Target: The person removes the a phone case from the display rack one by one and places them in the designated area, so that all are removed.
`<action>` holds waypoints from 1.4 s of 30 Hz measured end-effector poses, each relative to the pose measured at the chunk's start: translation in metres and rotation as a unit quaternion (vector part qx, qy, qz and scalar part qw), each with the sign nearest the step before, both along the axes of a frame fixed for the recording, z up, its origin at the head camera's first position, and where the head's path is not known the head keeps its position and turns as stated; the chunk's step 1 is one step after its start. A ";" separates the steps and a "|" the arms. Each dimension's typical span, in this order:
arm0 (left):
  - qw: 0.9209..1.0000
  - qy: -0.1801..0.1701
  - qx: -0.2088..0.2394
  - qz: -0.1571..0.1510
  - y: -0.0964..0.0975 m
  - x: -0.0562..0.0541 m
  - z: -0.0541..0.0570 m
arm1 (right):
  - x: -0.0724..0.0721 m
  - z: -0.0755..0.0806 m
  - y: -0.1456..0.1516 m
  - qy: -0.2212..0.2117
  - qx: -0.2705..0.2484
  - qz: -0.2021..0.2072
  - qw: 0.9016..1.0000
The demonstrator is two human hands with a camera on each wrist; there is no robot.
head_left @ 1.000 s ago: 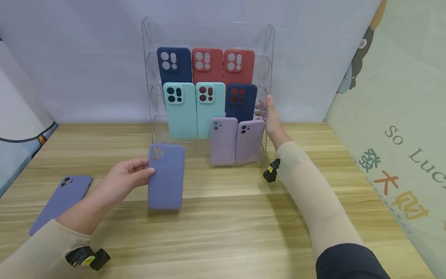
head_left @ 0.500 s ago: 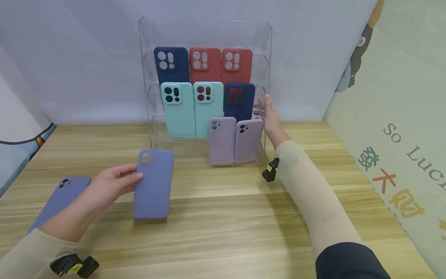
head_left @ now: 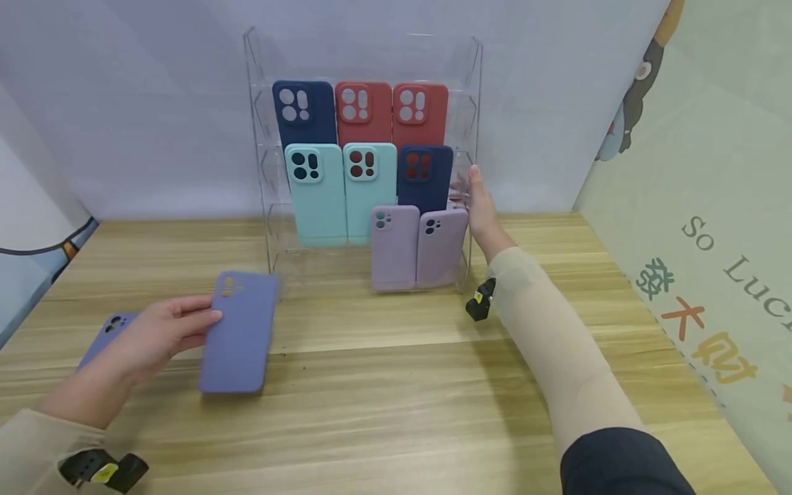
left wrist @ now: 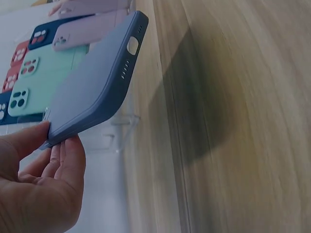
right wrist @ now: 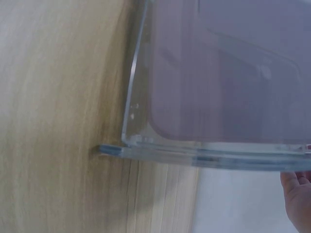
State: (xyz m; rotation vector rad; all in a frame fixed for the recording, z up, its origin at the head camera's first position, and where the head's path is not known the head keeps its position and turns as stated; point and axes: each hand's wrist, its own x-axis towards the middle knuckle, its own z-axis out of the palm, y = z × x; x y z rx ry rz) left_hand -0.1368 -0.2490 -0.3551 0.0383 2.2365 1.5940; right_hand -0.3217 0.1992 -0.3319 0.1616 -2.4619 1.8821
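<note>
The person's left hand (head_left: 162, 335) pinches a blue-violet phone case (head_left: 240, 333) by its side, up off the worktop (head_left: 383, 412), over its left half. The right hand (head_left: 485, 216) lies with straight fingers against the right side of a clear rack (head_left: 269, 172) near the back edge, full of coloured cases (head_left: 322, 196). Toward the left edge I can see a second blue-violet case (head_left: 106, 337), partly hidden behind that left wrist.
</note>
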 end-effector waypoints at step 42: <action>0.977 -0.043 -0.207 -0.024 -0.084 -0.011 -0.024 | -0.002 0.002 0.001 0.013 -0.010 0.004 1.000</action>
